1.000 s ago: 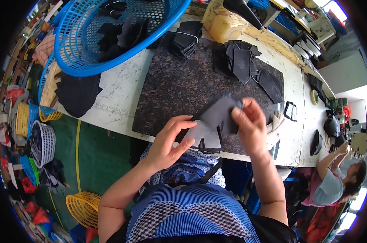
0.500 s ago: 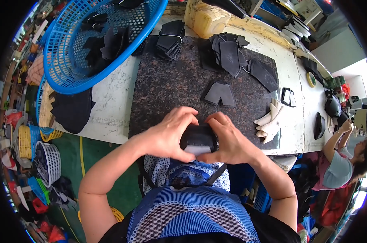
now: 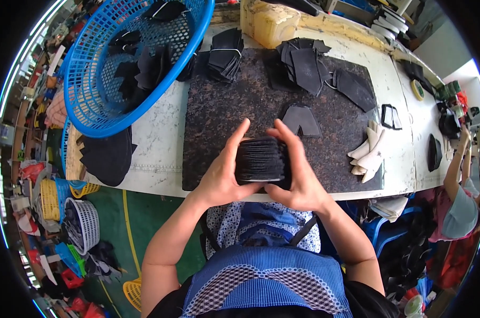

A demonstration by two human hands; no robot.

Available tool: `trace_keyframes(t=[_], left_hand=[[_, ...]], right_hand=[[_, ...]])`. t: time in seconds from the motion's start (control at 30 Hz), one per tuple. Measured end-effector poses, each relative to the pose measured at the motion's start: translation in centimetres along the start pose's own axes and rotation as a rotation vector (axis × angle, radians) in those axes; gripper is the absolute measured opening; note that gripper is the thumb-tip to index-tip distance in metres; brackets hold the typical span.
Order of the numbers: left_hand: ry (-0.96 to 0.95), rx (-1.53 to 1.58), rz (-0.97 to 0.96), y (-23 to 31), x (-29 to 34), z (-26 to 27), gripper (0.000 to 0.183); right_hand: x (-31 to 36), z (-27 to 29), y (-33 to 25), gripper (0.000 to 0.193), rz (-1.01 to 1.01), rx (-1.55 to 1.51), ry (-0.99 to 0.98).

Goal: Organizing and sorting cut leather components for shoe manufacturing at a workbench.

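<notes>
Between my two hands is a thick stack of black cut pieces [image 3: 259, 160], its layered edges facing up toward me. My left hand [image 3: 222, 176] grips the stack's left side, thumb along the lower edge. On the other side my right hand [image 3: 300, 179] presses it, its thumb close to the left one. The stack is over the near edge of a dark speckled slab [image 3: 218, 108]. Just past my right fingers a dark grey notched piece [image 3: 302, 120] lies flat. Farther back are a tied black bundle [image 3: 225, 57] and a loose pile of black pieces [image 3: 303, 66].
A blue plastic basket [image 3: 139, 114] with black pieces stands at the left, beside a dark jagged-edged stack [image 3: 108, 159]. Cream curved pieces [image 3: 368, 151] lie at the slab's right. A yellowish block [image 3: 271, 24] sits at the back. Another person [image 3: 460, 212] works at the far right.
The stack has tilted, so its layered edges now show instead of a flat dark face. Both hands have shifted slightly, with fingers now straighter along its sides. The view has moved a little.
</notes>
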State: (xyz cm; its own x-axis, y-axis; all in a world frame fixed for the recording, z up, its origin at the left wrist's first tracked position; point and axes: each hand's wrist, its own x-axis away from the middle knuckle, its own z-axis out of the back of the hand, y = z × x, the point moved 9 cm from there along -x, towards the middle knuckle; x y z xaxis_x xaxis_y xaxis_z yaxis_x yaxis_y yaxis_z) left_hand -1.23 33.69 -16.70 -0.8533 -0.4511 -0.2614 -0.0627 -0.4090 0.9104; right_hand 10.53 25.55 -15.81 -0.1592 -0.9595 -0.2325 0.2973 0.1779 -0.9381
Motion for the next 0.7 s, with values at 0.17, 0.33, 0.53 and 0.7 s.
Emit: trace_keyframes(t=[0.17, 0.33, 0.53, 0.7], left_hand=[[0.046, -0.079, 0.113, -0.9, 0.5, 0.7, 0.090], [0.092, -0.137, 0.073, -1.0, 0.8, 1.2, 0.084], [0.082, -0.185, 0.094, -1.3, 1.3, 1.2, 0.085], [0.079, -0.165, 0.092, -1.3, 1.4, 1.1, 0.085]], right_hand=[[6.1, 3.9, -1.4, 0.065, 0.107, 0.339, 0.273], [6.9, 1.4, -3.4, 0.066, 0.179, 0.383, 0.346], [7.2, 0.1, -2.9, 0.063, 0.199, 0.352, 0.349], [6.9, 0.0, -3.3, 0.055, 0.216, 0.364, 0.332]])
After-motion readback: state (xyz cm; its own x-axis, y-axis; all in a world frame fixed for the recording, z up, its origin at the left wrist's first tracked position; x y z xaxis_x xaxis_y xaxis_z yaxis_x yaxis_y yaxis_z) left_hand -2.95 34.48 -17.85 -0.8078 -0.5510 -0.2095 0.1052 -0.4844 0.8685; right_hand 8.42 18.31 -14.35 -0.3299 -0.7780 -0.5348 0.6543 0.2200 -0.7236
